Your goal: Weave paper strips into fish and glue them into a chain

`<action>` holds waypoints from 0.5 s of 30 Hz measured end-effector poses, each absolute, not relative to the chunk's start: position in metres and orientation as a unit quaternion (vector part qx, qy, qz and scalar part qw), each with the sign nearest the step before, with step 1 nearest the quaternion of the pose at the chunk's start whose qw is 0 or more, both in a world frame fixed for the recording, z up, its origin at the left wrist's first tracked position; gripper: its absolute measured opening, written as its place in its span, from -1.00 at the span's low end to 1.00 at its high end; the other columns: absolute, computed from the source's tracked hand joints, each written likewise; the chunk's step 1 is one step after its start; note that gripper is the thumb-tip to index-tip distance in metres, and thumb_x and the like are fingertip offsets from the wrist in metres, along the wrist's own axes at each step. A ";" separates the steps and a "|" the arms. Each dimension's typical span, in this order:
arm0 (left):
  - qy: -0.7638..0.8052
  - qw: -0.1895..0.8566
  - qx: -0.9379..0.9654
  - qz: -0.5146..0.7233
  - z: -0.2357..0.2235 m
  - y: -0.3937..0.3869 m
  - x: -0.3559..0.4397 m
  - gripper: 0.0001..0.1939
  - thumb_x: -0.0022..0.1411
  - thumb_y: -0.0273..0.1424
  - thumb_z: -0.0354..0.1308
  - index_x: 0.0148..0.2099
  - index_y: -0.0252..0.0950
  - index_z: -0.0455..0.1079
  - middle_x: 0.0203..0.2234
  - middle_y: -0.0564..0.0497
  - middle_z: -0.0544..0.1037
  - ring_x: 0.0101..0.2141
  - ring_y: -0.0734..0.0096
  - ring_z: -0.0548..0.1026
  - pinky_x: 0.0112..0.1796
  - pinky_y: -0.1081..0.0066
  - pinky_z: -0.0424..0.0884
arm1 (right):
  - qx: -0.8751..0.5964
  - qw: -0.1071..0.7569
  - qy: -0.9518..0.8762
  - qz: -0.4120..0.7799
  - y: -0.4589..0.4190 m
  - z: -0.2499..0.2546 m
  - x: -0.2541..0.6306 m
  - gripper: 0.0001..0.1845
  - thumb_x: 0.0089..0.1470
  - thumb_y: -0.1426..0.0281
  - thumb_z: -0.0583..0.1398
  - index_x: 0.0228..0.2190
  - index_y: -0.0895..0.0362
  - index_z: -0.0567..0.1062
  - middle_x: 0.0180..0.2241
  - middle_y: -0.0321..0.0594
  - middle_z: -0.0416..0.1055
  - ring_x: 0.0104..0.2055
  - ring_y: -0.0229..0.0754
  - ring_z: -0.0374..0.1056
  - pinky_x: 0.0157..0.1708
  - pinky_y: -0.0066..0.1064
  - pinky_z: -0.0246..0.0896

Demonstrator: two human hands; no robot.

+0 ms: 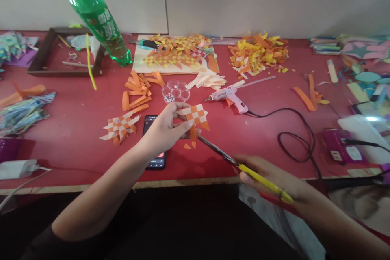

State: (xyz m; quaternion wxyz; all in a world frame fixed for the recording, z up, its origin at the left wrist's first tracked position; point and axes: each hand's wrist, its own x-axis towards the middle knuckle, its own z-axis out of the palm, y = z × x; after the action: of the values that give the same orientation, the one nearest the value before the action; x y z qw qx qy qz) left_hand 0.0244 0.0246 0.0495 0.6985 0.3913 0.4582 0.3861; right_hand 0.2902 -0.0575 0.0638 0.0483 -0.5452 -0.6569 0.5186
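Between the thumb and fingers of my left hand (pixel 166 128) is a small woven paper fish (pixel 197 116) in orange and cream checks, with loose strip ends hanging down. My right hand (pixel 258 170) is closed round scissors (pixel 262 183) with a yellow handle. Their dark blades reach up and left to an orange strip under the woven piece; how far the blades are parted I cannot tell. Small orange offcuts (pixel 190 146) lie below on the red table. A finished-looking woven fish (pixel 119 126) rests left of my left hand, beside a phone (pixel 156 164) partly covered by that hand.
A pink glue gun (pixel 230 96) with a black cable lies beyond my hands. Near it are a clear flower-shaped tray (pixel 176 92), cream strips (pixel 209 79), orange strips (pixel 137 89) and a scrap pile (pixel 258 55). A green bottle (pixel 99 20) stands by a brown tray (pixel 38 63).
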 end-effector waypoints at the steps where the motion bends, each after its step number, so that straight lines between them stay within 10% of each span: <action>1: 0.456 0.699 0.395 0.384 0.049 0.025 0.025 -0.68 0.12 -0.54 0.27 -0.09 -0.25 0.32 -0.37 0.07 0.49 -0.48 0.42 0.62 -0.41 0.43 0.60 | -0.543 0.045 -0.655 0.524 -0.057 0.064 0.290 -0.50 0.08 -0.10 0.10 -0.39 0.07 0.51 -0.43 -0.15 0.46 -0.38 -0.06 0.43 -0.44 -0.27 0.44; 15: 0.447 0.694 0.404 0.395 0.044 0.025 0.029 -0.72 0.15 -0.52 0.27 -0.10 -0.26 0.30 -0.28 0.00 0.49 -0.44 0.37 0.63 -0.32 0.28 0.63 | -0.530 0.040 -0.651 0.542 -0.051 0.066 0.285 -0.56 0.07 -0.08 0.12 -0.40 0.03 0.48 -0.46 -0.20 0.42 -0.40 -0.10 0.41 -0.46 -0.35 0.39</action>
State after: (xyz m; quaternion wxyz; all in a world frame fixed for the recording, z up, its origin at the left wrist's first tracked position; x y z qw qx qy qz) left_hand 0.0292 0.0246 0.0437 0.6938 0.4039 0.4466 0.3951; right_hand 0.2853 -0.0513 0.0659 0.0396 -0.5301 -0.6513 0.5416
